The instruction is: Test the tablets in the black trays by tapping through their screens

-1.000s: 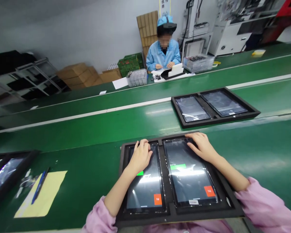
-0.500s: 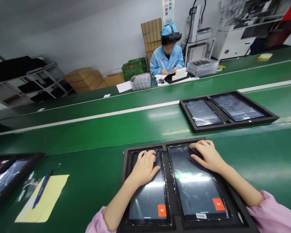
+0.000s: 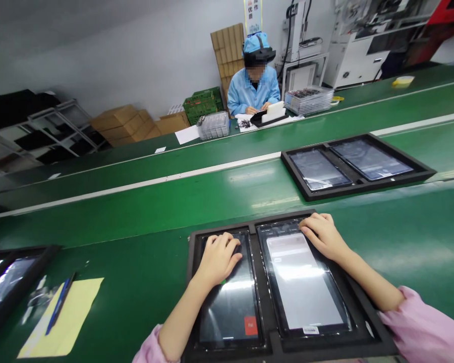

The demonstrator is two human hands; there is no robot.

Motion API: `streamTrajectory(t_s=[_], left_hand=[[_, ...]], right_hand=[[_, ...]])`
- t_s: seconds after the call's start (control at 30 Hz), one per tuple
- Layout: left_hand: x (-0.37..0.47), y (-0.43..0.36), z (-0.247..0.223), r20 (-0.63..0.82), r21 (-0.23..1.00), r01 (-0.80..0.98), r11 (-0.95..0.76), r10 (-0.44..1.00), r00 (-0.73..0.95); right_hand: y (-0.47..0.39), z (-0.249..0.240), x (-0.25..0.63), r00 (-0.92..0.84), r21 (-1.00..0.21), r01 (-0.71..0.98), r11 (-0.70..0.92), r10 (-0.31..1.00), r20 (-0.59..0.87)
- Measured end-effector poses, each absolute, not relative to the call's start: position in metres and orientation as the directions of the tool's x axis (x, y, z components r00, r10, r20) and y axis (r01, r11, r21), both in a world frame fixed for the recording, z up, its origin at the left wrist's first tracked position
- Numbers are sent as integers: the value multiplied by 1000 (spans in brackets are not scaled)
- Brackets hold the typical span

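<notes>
Could catch stray taps on right tablet [image 3: 306, 282], from right hand [image 3: 323, 236] curled at top right corner; likewise left tablet [image 3: 227, 312], from left hand [image 3: 219, 258] over upper half. Lit pale on right, label [image 3: 310, 330] at bottom; dark on left, red block [image 3: 250, 325] lower right. Side by side in black tray [image 3: 264, 282], at near edge of counter [image 3: 144, 267]. Fingers half-curled, nothing gripped; screen contact, can't tell.

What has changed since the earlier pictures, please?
The right tablet now shows a white panel, not a dark screen. The far tray has slid right. The left hand stays over the left tablet, which keeps its red square; the right hand stays at the other's far end.
</notes>
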State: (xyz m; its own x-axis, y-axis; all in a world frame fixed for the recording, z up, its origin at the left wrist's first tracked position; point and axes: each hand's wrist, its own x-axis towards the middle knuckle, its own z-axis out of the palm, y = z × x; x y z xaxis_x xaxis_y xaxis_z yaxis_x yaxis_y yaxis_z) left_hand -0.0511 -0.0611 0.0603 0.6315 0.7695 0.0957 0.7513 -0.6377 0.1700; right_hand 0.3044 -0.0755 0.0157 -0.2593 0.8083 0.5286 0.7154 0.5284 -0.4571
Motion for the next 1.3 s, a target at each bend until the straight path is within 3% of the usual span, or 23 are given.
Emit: streamTrajectory(t_s=[0.2, 0.37, 0.43, 0.57, 0.67, 0.8, 0.9, 1.03, 1.3], left_hand=[[-53, -61, 57, 125, 188, 775, -603, 798, 590], [-57, -60, 51, 282, 281, 777, -563, 823, 494], [-58, -58, 48, 277, 301, 798, -522, 848, 451], [-58, -55, 43, 191, 267, 849, -455, 889, 416], [-53, -54, 41, 192, 195, 886, -421, 902, 386], [-47, -50, 44, 197, 103, 900, -423, 896, 398], [-43, -48, 50, 174, 64, 900, -431, 893, 416], [-39, -44, 62, 114, 15, 914, -405, 909, 401], [-34, -21, 91, -53, 77, 910, -407, 910, 412]], right_hand=[[-73, 10, 304, -251, -404, 771, 493, 818, 518], [-73, 9, 304, -267, -420, 744, 520, 807, 526], [-73, 9, 304, -285, -416, 743, 524, 810, 512], [-71, 6, 306, -204, -416, 782, 465, 820, 535], [-68, 3, 306, -75, -419, 848, 323, 857, 509], [-62, 3, 301, 5, -342, 933, 111, 947, 321], [-58, 10, 299, -16, -268, 962, 57, 988, 154], [-47, 27, 305, -108, -268, 957, 114, 993, 36], [-11, 60, 314, -315, -316, 922, 224, 907, -278]])
